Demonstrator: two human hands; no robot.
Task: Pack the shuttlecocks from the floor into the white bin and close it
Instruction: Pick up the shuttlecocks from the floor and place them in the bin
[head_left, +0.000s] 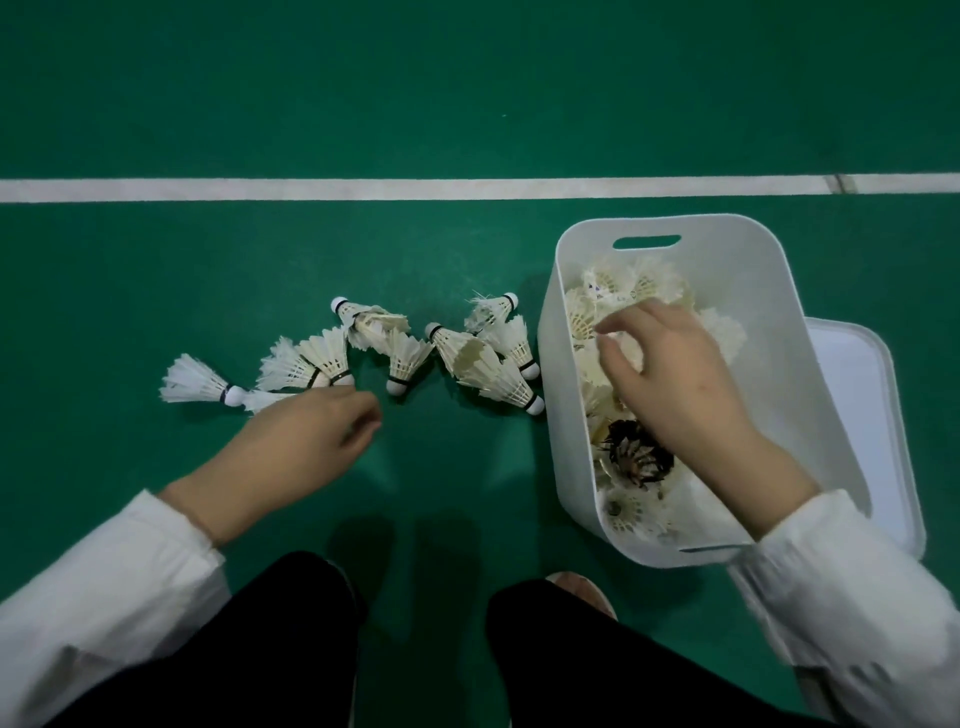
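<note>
One head-worn wide-angle camera is looking forward and steeply down at the green court floor (208, 104) from close above, the wearer's knees (597, 649) filling the bottom edge, a white line (415, 189) crossing above.

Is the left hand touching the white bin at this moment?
Apart. The head view shows the left hand near the floor shuttlecocks, with green floor between it and the white bin.
</note>
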